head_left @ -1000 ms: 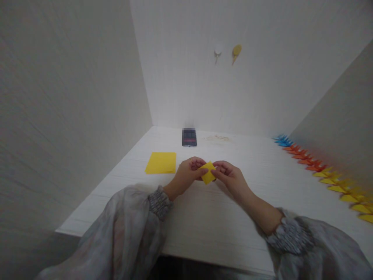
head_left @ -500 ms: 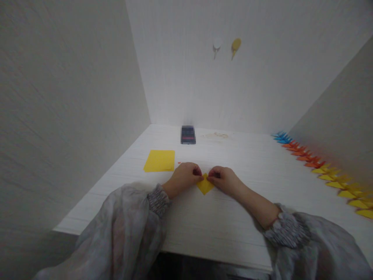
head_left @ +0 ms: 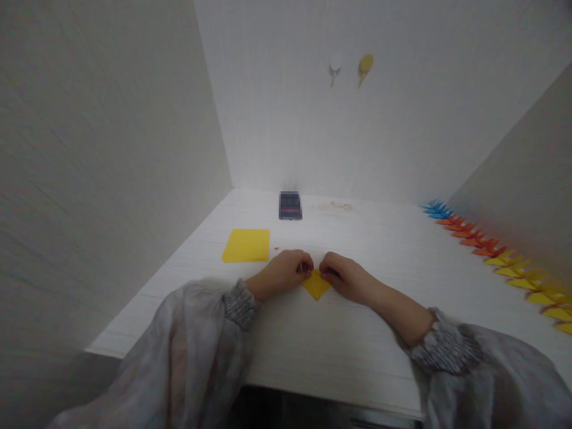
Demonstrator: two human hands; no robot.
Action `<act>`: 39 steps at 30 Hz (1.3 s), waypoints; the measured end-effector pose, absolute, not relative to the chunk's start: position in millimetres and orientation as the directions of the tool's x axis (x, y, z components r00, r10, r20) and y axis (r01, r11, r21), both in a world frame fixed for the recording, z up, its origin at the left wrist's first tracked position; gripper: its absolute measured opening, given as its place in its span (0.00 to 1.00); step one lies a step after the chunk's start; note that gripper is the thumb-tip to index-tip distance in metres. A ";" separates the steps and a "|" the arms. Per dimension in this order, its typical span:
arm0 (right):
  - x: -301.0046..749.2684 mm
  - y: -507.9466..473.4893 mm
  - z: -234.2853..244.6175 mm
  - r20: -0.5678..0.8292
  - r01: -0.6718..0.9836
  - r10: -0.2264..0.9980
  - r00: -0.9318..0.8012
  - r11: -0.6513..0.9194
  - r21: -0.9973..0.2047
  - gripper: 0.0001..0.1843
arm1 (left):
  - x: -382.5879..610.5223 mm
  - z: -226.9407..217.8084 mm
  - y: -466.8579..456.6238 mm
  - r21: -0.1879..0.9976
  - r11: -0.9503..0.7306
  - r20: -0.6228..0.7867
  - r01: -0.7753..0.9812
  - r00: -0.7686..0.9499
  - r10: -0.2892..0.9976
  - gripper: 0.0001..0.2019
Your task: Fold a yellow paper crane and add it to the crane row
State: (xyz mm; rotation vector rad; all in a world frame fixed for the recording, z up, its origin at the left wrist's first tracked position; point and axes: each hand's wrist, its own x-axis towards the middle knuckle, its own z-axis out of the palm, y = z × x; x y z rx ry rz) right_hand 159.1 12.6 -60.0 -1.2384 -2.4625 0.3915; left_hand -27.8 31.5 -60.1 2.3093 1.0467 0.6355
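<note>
A small folded piece of yellow origami paper [head_left: 317, 287] lies on the white table, one corner pointing toward me. My left hand [head_left: 292, 266] pinches its upper left side, thumb and fingers together. On the opposite side, my right hand [head_left: 342, 273] grips the upper right part with bent fingers. The top of the paper is partly hidden behind my fingertips. Left of my left hand rests a stack of square yellow paper sheets [head_left: 246, 245], and a tiny red scrap [head_left: 276, 248] sits between the stack and that hand.
Along the right wall runs a row of folded paper figures: blue ones [head_left: 438, 209], red-orange ones [head_left: 471, 234] and yellow ones [head_left: 527, 280]. A dark, blurred-out object [head_left: 290, 205] stands near the back wall. Above it hang a white hook [head_left: 335, 64] and a yellow hook [head_left: 366, 63].
The top edge of the yellow paper looks flatter between my fingers, its peak less visible. Both hands keep hold and have shifted only slightly. The whole view has moved a little.
</note>
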 end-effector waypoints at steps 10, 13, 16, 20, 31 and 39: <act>168.3 1.6 -56.2 0.234 0.589 0.671 -0.704 0.735 -0.336 0.11 | -35.0 -55.2 24.2 0.446 -0.780 0.253 0.439 0.774 0.580 0.11; 168.7 1.1 -59.4 0.245 0.606 0.674 -0.697 0.736 -0.301 0.12 | -36.3 -54.4 22.5 0.404 -0.804 0.248 0.437 0.793 0.556 0.11; 168.4 0.0 -61.0 0.264 0.605 0.661 -0.703 0.750 -0.267 0.12 | -37.0 -53.1 21.3 0.344 -0.830 0.240 0.440 0.813 0.530 0.12; 166.6 -3.0 -57.7 0.242 0.584 0.620 -0.746 0.784 -0.210 0.13 | -37.9 -51.4 20.1 0.243 -0.866 0.224 0.437 0.843 0.489 0.12; 164.9 -1.2 -55.6 0.191 0.609 0.635 -0.748 0.772 -0.182 0.14 | -37.6 -49.5 18.6 0.159 -0.877 0.191 0.453 0.858 0.477 0.12; 163.1 2.5 -57.6 0.169 0.666 0.664 -0.728 0.744 -0.053 0.13 | -36.4 -45.1 14.5 0.062 -0.880 0.199 0.471 0.858 0.473 0.13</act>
